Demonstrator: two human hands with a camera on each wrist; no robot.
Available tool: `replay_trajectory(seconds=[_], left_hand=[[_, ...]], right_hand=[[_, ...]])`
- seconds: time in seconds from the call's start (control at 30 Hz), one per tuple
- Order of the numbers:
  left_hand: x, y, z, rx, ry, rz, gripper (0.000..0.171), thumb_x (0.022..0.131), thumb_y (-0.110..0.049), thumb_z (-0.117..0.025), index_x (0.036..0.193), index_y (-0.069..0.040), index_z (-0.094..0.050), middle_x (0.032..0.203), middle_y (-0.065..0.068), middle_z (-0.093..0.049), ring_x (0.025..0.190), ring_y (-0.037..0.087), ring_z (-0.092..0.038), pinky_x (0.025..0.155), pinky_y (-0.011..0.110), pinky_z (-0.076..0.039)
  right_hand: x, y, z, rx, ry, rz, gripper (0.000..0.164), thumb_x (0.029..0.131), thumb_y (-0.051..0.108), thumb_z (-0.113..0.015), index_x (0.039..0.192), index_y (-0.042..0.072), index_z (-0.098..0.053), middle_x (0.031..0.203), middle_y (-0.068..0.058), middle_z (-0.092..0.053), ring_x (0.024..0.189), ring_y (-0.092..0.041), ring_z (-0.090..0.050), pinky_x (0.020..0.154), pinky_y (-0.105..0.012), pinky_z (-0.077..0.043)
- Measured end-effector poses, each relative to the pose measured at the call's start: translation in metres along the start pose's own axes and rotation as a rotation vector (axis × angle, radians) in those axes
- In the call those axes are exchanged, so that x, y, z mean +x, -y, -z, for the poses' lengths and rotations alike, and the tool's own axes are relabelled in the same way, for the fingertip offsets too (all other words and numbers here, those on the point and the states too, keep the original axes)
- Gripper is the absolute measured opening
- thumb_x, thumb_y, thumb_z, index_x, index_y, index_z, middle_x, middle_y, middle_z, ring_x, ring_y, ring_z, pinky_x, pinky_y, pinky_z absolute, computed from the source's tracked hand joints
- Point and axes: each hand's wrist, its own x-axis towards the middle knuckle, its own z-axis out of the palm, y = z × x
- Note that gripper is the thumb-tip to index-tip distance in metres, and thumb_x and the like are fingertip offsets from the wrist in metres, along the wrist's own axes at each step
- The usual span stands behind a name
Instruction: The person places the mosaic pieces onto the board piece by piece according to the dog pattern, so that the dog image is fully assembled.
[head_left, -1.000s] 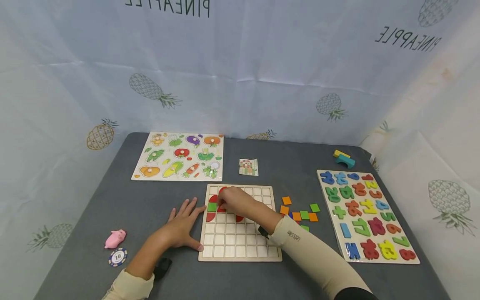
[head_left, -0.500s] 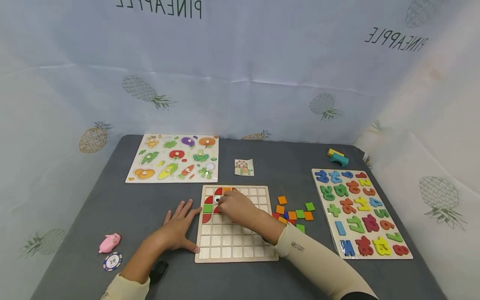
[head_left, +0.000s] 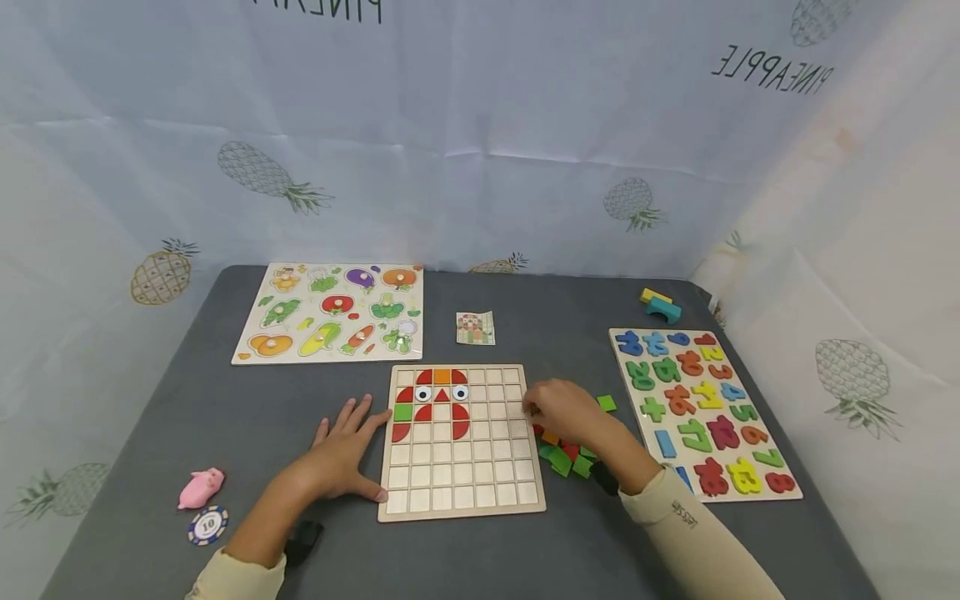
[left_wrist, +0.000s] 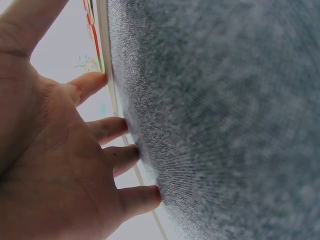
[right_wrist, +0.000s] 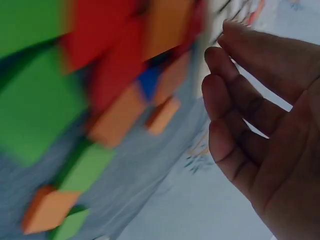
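Observation:
A wooden grid board (head_left: 442, 500) bears red, green and orange tiles and two eye tiles (head_left: 460, 393) in its upper left part. Along its left edge, my left hand (head_left: 341, 457) lies spread, with index finger and thumb at the rim; the left wrist view shows its fingers (left_wrist: 140, 200) extended on the grey tabletop. My right hand (head_left: 570, 412) hovers by the board's right edge, over a pile of loose tiles (head_left: 561, 461). In the right wrist view, its fingers (right_wrist: 220, 140) are loosely bent and nothing shows in them. The tiles there are blurred.
A vegetable puzzle board (head_left: 251, 329) lies at the back left and a letter-and-number puzzle (head_left: 750, 492) at the right. Behind the grid is a small pattern card (head_left: 476, 328). A pink pig (head_left: 201, 488) and a poker chip (head_left: 207, 526) lie left; toy blocks (head_left: 663, 310) sit back right.
My right hand has left the board's upper part and moved right to the loose tiles, uncovering two eye tiles and a red triangle. My left hand stays at the board's edge. The head view has shifted.

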Motion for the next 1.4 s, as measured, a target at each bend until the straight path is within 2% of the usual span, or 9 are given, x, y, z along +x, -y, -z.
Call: replay_trajectory(seconds=[0.13, 0.27, 0.43, 0.6, 0.7, 0.87, 1.07, 1.23, 1.4], left_hand=[[-0.001, 0.001, 0.002, 0.000, 0.007, 0.003, 0.116, 0.044, -0.053, -0.084, 0.141, -0.017, -0.030, 0.150, 0.018, -0.009, 0.136, 0.040, -0.002, 0.098, 0.067, -0.005], [-0.002, 0.001, 0.001, 0.005, 0.011, -0.002, 0.115, 0.045, -0.053, -0.083, 0.141, -0.017, -0.030, 0.150, 0.018, -0.010, 0.136, 0.040, -0.003, 0.099, 0.066, -0.005], [-0.003, -0.001, 0.002, 0.007, 0.008, 0.004, 0.115, 0.045, -0.053, -0.083, 0.141, -0.018, -0.031, 0.150, 0.017, -0.011, 0.136, 0.039, -0.003, 0.099, 0.066, -0.006], [-0.004, -0.002, 0.002, 0.018, 0.005, -0.004, 0.114, 0.046, -0.052, -0.083, 0.141, -0.017, -0.030, 0.150, 0.017, -0.010, 0.136, 0.039, -0.004, 0.100, 0.065, -0.007], [-0.005, -0.003, 0.004, 0.024, -0.003, -0.020, 0.114, 0.047, -0.052, -0.083, 0.141, -0.016, -0.030, 0.150, 0.018, -0.011, 0.136, 0.039, -0.005, 0.100, 0.065, -0.007], [-0.006, -0.004, 0.004, 0.030, -0.005, -0.007, 0.113, 0.047, -0.052, -0.083, 0.141, -0.016, -0.031, 0.150, 0.018, -0.012, 0.136, 0.039, -0.005, 0.100, 0.065, -0.008], [-0.005, -0.003, 0.003, 0.039, -0.010, -0.003, 0.113, 0.048, -0.053, -0.083, 0.141, -0.017, -0.031, 0.150, 0.018, -0.012, 0.136, 0.039, -0.005, 0.099, 0.066, -0.009], [-0.005, -0.003, 0.003, 0.035, -0.008, -0.013, 0.112, 0.048, -0.053, -0.083, 0.141, -0.017, -0.031, 0.150, 0.018, -0.012, 0.136, 0.040, -0.006, 0.099, 0.067, -0.009], [-0.005, -0.006, 0.005, 0.037, -0.004, -0.016, 0.112, 0.049, -0.052, -0.083, 0.141, -0.016, -0.031, 0.150, 0.018, -0.012, 0.136, 0.040, -0.006, 0.099, 0.066, -0.010]], right_hand=[[-0.009, -0.011, -0.005, 0.018, 0.027, -0.030, 0.014, 0.077, 0.021, -0.072, 0.090, 0.018, -0.068, 0.085, 0.007, -0.061, 0.073, -0.008, -0.055, 0.065, -0.025, -0.047], [-0.013, -0.014, -0.009, 0.043, 0.023, -0.023, 0.011, 0.076, 0.022, -0.073, 0.085, 0.019, -0.068, 0.079, 0.009, -0.058, 0.068, -0.007, -0.048, 0.060, -0.024, -0.043], [-0.014, -0.015, -0.009, 0.073, 0.010, -0.005, 0.013, 0.074, 0.019, -0.074, 0.084, 0.016, -0.066, 0.080, 0.007, -0.057, 0.074, -0.010, -0.051, 0.062, -0.026, -0.045], [-0.013, -0.015, -0.003, 0.146, -0.001, -0.015, 0.017, 0.075, 0.014, -0.073, 0.079, 0.014, -0.057, 0.071, 0.006, -0.052, 0.060, -0.007, -0.047, 0.055, -0.022, -0.042], [-0.010, -0.013, 0.001, 0.181, -0.040, -0.026, 0.013, 0.078, 0.012, -0.070, 0.084, 0.013, -0.058, 0.073, 0.007, -0.056, 0.060, -0.005, -0.050, 0.055, -0.020, -0.043], [0.008, 0.013, 0.007, 0.242, -0.084, 0.035, 0.013, 0.084, 0.013, -0.064, 0.096, 0.016, -0.062, 0.086, 0.007, -0.062, 0.073, -0.005, -0.055, 0.062, -0.020, -0.047], [0.038, 0.064, 0.001, 0.325, 0.005, 0.154, 0.020, 0.081, 0.013, -0.068, 0.100, 0.015, -0.062, 0.085, 0.008, -0.062, 0.073, -0.004, -0.054, 0.064, -0.018, -0.046], [0.055, 0.098, -0.013, 0.231, 0.040, 0.218, 0.025, 0.079, 0.014, -0.070, 0.103, 0.013, -0.063, 0.085, 0.005, -0.063, 0.071, -0.003, -0.054, 0.064, -0.015, -0.045], [0.060, 0.112, -0.023, 0.103, -0.019, 0.218, 0.025, 0.078, 0.017, -0.071, 0.102, 0.013, -0.066, 0.089, 0.004, -0.063, 0.075, -0.004, -0.054, 0.065, -0.016, -0.046]])
